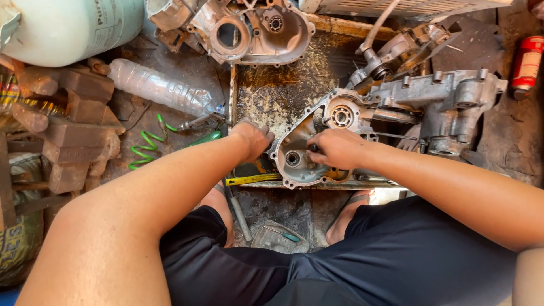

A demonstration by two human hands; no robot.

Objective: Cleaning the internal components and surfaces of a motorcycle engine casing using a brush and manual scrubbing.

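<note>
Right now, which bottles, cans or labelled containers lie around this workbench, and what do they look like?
Gas cylinder: top left, rounded, pale green, dark lettering.
Plastic bottle: lying left of the tray, clear, crumpled.
Can: right edge, upright cylinder, red with a white label.
Sack: lower left, dark with yellow print.

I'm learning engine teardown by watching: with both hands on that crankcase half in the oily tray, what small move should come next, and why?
Probably steady the casing before working further. The left hand grips the crankcase half's rim, while the right hand presses fingertips inside near the lower bearing bore. The casing sits tilted in the oily tray, so it could slip.
</note>
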